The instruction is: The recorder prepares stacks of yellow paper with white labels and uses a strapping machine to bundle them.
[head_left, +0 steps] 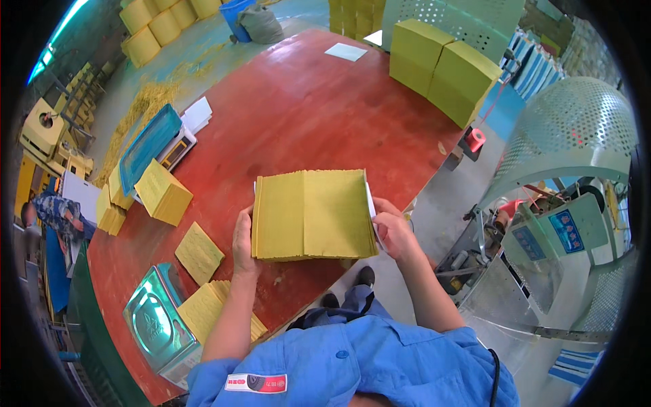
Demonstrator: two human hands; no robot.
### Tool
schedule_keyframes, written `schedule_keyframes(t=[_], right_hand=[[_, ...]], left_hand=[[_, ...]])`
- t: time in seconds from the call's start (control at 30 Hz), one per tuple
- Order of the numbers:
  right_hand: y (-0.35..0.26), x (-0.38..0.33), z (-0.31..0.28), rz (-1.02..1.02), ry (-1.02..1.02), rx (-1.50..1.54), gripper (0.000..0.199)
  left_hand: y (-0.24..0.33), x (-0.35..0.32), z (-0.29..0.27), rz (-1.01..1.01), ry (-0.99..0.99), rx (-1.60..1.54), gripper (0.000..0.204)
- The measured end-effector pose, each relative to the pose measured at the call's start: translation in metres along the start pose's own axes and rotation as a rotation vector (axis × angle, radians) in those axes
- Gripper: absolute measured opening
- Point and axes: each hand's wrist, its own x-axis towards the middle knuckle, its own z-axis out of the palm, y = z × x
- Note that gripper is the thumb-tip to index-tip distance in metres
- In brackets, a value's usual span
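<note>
A thick stack of yellow paper (308, 214) is held between my two hands above the near edge of the red table. It looks like two blocks side by side, with a seam down the middle. My left hand (244, 237) presses against the stack's left side, its fingers partly hidden behind it. On the opposite side, my right hand (395, 234) has its fingers bent around a white sheet (370, 201) that lies along the stack's right edge. A little white also shows at the left edge. The underside of the stack is hidden.
On the red table (285, 95) stand tall yellow paper stacks (441, 68), smaller yellow stacks (163, 192), a blue tray on a scale (149, 142) and a shiny metal scale (157, 308). A machine with a perforated cover (569, 136) stands at right. A person (61, 214) is at far left.
</note>
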Motion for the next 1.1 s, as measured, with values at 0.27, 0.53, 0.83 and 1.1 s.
schedule_keyframes(t=[0.27, 0.53, 0.83, 1.1], right_hand=[[0.027, 0.006, 0.002, -0.346, 0.303, -0.344, 0.05], [0.041, 0.003, 0.003, -0.594, 0.431, -0.89, 0.032], [0.018, 0.001, 0.01, -0.498, 0.404, -1.115, 0.027], [0.025, 0.001, 0.01, -0.469, 0.295, -0.649, 0.028]], left_hand=[[-0.004, 0.015, -0.018, -0.105, -0.042, -0.083, 0.044], [-0.005, 0.019, -0.02, -0.147, -0.035, -0.102, 0.044], [0.0, 0.021, -0.021, -0.252, -0.027, -0.17, 0.04], [-0.005, 0.019, -0.018, -0.266, 0.013, -0.144, 0.037]])
